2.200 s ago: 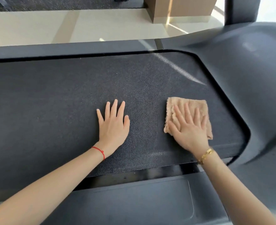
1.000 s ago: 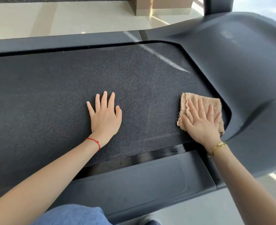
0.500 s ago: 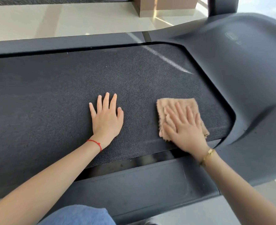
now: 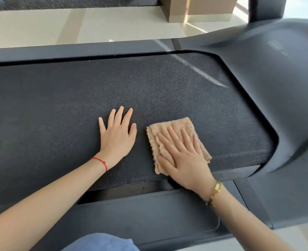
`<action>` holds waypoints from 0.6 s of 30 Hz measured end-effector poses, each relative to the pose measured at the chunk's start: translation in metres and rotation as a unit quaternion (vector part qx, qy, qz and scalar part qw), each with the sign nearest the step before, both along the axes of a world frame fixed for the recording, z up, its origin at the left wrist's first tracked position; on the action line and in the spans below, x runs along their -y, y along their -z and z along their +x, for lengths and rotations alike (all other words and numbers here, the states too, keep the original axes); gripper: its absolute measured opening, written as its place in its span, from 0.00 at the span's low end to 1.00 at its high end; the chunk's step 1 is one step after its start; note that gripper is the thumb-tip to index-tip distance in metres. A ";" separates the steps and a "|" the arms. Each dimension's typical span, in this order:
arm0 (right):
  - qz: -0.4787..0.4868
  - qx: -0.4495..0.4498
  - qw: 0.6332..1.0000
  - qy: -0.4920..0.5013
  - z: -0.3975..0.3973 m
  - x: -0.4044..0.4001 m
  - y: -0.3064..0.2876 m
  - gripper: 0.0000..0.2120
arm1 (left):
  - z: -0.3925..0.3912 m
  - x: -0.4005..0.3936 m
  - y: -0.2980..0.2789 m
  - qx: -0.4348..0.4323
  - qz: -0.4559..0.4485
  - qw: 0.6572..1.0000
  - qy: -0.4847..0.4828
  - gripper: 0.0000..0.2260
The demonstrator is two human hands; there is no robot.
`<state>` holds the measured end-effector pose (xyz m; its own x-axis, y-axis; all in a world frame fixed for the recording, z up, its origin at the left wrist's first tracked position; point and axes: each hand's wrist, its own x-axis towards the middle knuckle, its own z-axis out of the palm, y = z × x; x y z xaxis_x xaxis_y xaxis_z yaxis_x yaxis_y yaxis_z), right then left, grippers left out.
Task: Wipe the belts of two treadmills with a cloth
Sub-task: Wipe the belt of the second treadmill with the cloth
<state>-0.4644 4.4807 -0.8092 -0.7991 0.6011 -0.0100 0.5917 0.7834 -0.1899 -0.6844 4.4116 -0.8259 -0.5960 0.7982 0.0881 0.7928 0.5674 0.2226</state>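
The treadmill's dark textured belt (image 4: pixel 59 98) fills the middle of the view. A folded tan cloth (image 4: pixel 175 127) lies on the belt near its front edge. My right hand (image 4: pixel 185 156) presses flat on the cloth, fingers spread, covering its lower right part. My left hand (image 4: pixel 117 134) rests flat on the bare belt just left of the cloth, fingers apart and holding nothing. A pale streak (image 4: pixel 200 71) marks the belt at the far right.
The treadmill's dark motor cover (image 4: pixel 276 78) rises at the right. Side rails run along the far edge (image 4: pixel 77 49) and the near edge (image 4: pixel 149 214) of the belt. Beyond lie a pale tiled floor (image 4: pixel 59 24) and a brown cabinet base (image 4: pixel 200 8).
My right hand slid the cloth leftward along the belt from near the motor cover, stopping close beside my left hand. The left hand stayed flat in place.
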 end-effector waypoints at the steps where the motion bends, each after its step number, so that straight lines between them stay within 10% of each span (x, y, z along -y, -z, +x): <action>1: -0.002 0.002 1.000 0.003 0.003 -0.011 0.000 0.29 | -0.008 0.009 0.000 0.001 -0.002 1.000 -0.008 0.25; 8: -0.039 0.028 0.989 0.140 -0.044 -0.069 -0.007 0.29 | -0.043 0.053 -0.004 0.009 -0.010 0.997 -0.077 0.24; 18: 0.005 0.001 0.997 -0.078 -0.040 -0.007 0.003 0.29 | -0.042 0.059 0.001 -0.006 0.011 0.995 -0.095 0.25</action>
<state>-0.5045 4.4873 -0.8121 -0.8829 0.4695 -0.0060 0.4626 0.8678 -0.1815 -0.7266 4.3530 -0.8264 -0.7342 0.6696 0.1122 0.6750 0.7019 0.2276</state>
